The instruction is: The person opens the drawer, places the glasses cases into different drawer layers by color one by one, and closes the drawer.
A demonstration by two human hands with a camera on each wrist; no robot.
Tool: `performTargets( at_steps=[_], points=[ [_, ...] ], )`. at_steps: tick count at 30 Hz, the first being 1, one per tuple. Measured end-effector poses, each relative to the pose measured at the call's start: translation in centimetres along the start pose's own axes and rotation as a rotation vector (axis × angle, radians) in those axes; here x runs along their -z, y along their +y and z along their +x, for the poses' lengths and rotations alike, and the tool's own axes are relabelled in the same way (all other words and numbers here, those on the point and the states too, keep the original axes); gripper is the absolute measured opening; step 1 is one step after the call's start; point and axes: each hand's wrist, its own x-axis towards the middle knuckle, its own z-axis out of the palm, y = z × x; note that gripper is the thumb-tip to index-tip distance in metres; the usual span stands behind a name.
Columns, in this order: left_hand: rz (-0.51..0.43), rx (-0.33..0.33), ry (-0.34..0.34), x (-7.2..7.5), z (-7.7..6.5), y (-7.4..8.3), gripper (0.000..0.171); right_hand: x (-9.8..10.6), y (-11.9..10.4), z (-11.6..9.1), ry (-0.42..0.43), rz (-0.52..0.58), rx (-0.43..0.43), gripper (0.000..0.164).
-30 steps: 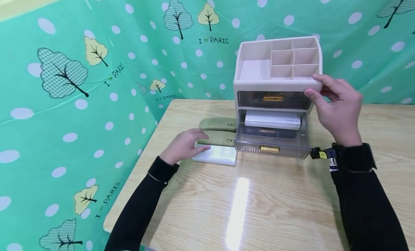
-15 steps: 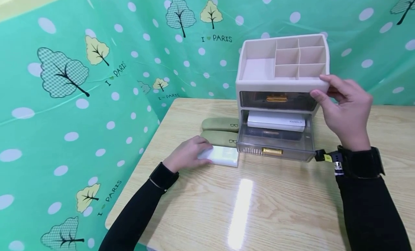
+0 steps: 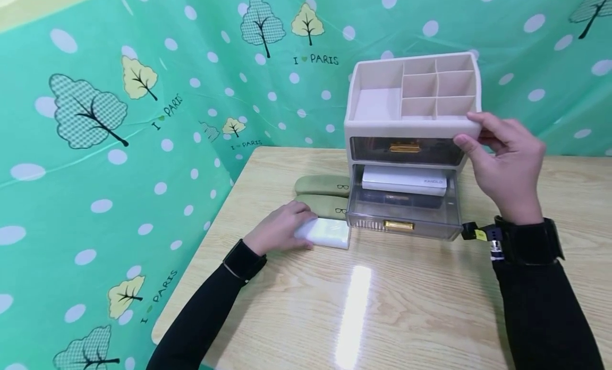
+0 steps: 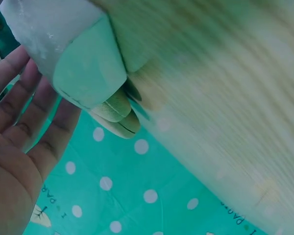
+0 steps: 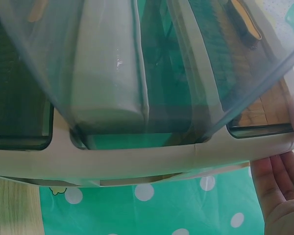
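My left hand (image 3: 279, 229) holds the left end of a glossy white box (image 3: 327, 233) lying on the table, thumb on its near side and fingers on its far side. In the left wrist view the fingers touch the edge of the white box (image 4: 90, 68). My right hand (image 3: 509, 163) grips the right front corner of a white desk organizer (image 3: 413, 127), thumb on its front and fingers at its upper edge. The organizer's clear lower drawer (image 3: 430, 229) is pulled out. Inside lies another white box (image 3: 401, 179) with lettering, near a dark item.
Two olive-green glasses cases (image 3: 320, 185) lie side by side behind the white box, left of the drawer. The upper drawer (image 3: 430, 151) is closed. Open compartments (image 3: 380, 102) top the organizer. A green patterned cloth (image 3: 191, 94) hangs behind the wooden table (image 3: 268, 317).
My left hand has moved from the near glasses case down onto the white box and taken hold of its left end. My right hand keeps its grip on the organizer.
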Motion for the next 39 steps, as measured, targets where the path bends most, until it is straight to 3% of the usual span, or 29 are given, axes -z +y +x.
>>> performTargets(
  at_steps=[6, 13, 21, 28, 39],
  points=[
    [-0.002, 0.022, -0.047, 0.2, 0.2, 0.4, 0.067, -0.3, -1.9, 0.0, 0.013, 0.020, -0.035, 0.038],
    [0.011, 0.031, -0.083, 0.3, 0.3, 0.6, 0.071, -0.2, -2.2, 0.0, 0.014, 0.012, -0.057, 0.039],
    [0.030, -0.045, -0.022, 0.5, -0.2, 0.5, 0.065, -0.1, -2.0, -0.1, 0.013, 0.013, -0.053, 0.039],
    [0.009, -0.062, 0.078, 3.4, -0.9, 0.4, 0.060, -0.2, -1.7, -0.1, 0.017, -0.011, -0.039, 0.040],
    [-0.036, -0.039, 0.052, 8.1, -1.5, -0.2, 0.055, 0.2, 0.2, -0.5, 0.004, -0.016, 0.006, 0.042]
  ],
)
